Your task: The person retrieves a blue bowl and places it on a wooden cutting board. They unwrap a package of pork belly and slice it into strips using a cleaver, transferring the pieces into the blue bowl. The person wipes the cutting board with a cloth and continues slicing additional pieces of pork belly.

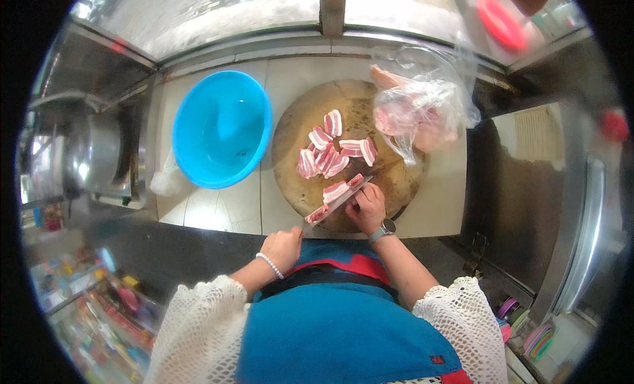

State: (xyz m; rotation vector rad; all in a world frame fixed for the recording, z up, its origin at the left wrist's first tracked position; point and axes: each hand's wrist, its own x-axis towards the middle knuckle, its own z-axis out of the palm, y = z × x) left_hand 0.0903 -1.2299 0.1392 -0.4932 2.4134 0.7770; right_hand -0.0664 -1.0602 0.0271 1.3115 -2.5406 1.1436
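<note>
On a round wooden chopping board [303,121] lie several sliced pieces of raw pork belly [326,158]. My left hand [282,247] is closed round the handle of a knife [339,200], whose blade slants up to the right near the board's front edge. Beside the blade lie more pork pieces [335,191], one of them close to its tip. Just right of the blade, my right hand [367,207] rests on the board with its fingers curled; whether something is under them is hidden.
A blue plastic basin [218,131] stands left of the board. A clear plastic bag [431,104] with raw meat overlaps the board's back right. Glass panels with metal frames [333,12] border the tiled counter [223,210]. A red round object [501,23] shows beyond the glass.
</note>
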